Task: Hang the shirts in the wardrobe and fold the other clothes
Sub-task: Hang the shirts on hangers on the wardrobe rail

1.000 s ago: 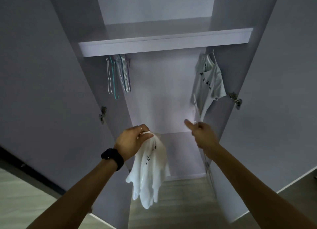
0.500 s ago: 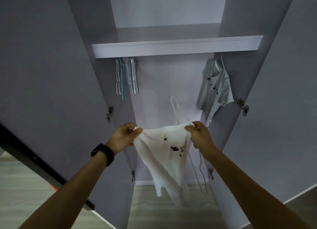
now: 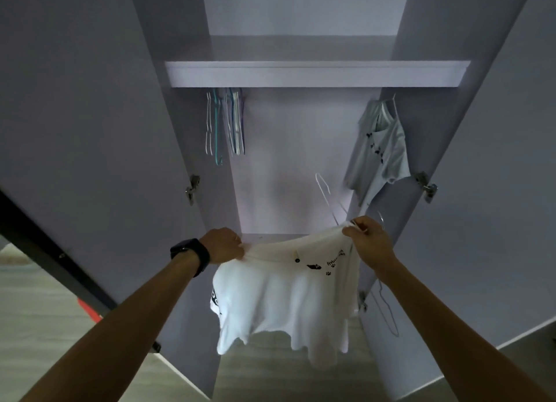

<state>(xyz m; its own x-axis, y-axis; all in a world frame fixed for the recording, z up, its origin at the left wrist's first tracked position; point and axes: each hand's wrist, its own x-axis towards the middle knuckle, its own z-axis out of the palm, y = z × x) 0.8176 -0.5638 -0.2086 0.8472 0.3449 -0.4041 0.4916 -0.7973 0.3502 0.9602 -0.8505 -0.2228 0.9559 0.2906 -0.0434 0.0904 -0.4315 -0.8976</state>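
Hanging step, I'd say: shirt (image 3: 285, 296) spread in front of the open wardrobe (image 3: 285, 146), left grip (image 3: 224, 245) pinching one top corner, right grip (image 3: 368, 240) clamped on the other plus a hanger (image 3: 326, 195). Next needs the hanger fed into the neck, then hooked up inside.

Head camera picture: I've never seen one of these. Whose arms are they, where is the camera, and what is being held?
No machine here: a person wears the camera on the head, looking out along both arms into an open wardrobe. The fingers of the left hand and right hand pinch the top edge of a white shirt, spread between them. A wire hanger sticks up by the right hand. Under the shelf hang empty hangers, left, and a pale shirt, right.
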